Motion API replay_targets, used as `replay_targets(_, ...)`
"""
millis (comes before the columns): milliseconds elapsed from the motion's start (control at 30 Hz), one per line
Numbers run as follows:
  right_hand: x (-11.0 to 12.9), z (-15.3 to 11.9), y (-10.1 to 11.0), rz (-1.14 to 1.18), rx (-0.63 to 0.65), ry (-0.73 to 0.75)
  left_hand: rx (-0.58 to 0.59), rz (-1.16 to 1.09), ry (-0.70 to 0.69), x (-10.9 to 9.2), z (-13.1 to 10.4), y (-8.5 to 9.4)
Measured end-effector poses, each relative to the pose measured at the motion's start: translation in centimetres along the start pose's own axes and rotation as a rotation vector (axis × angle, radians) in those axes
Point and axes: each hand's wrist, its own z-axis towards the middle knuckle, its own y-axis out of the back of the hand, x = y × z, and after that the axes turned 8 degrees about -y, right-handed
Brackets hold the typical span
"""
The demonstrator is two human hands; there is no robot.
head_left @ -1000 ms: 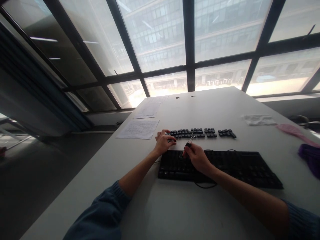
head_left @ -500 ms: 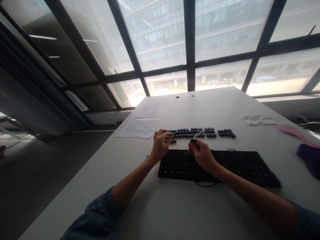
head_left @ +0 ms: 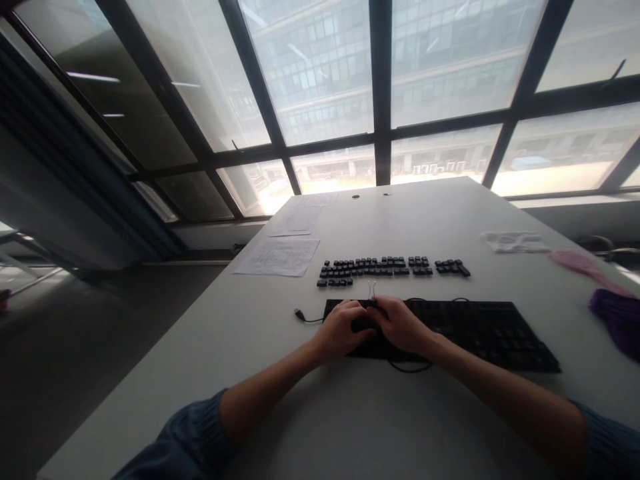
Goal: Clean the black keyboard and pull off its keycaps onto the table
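Observation:
A black keyboard (head_left: pixel 480 333) lies on the white table, and both my hands are over its left part. My right hand (head_left: pixel 403 323) is closed on a keycap puller; its thin wire loops (head_left: pixel 371 288) stick up past my fingers, while its lower end is hidden. Beside it, my left hand (head_left: pixel 343 328) rests on the keyboard with bent fingers and the thumb apart from them. Dark keyboard shows in that gap, and no object is visible in this hand. Behind the keyboard lie rows of loose black keycaps (head_left: pixel 367 265), with several more in a short front row (head_left: pixel 334 283).
A USB plug (head_left: pixel 299 314) on a cable lies left of the keyboard. Printed papers (head_left: pixel 277 257) are at the table's left edge. To the right are a white cloth (head_left: pixel 515 242), a pink item (head_left: pixel 583 261) and a purple cloth (head_left: pixel 617 320). Windows stand behind.
My left hand has moved from the loose keycaps down onto the keyboard. My right hand has turned the keycap puller upright and lowered it to the keyboard, beside the left hand.

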Motion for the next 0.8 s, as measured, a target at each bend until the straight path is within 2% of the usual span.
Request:
replay_targets(133, 0.2, -0.4, 0.1, -0.059, 0.048, 0.089, 0.0, -0.017, -0.029, 0.4, 0.1, -0.4)
replay_targets(267, -0.4, -0.9, -0.1, -0.161, 0.113, 0.224, 0.018, 0.012, 0.002, 0.4, 0.2, -0.8)
replay_targets(400, -1.1, -1.3, -0.3, -0.207, 0.1, 0.321, 0.022, 0.021, 0.028, 0.2, 0.2, -0.9)
replay_targets(533, -1.1, -1.3, -0.2, -0.116, 0.047, 0.284, -0.021, 0.012, 0.01, -0.1, -0.1, -1.1)
replay_targets(633, -1.1, -1.0, -0.2, -0.028, -0.049, 0.218, -0.087, 0.019, -0.023, -0.2, -0.3, -1.2)
replay_targets(733, -1.0, -0.8, -0.3, 0.016, -0.156, 0.1, -0.174, 0.04, -0.039, -0.1, -0.5, -1.2)
replay_targets(800, -1.0, -0.6, -0.3, 0.042, -0.154, 0.024, -0.223, 0.065, -0.044, 0.2, -0.6, -1.3)
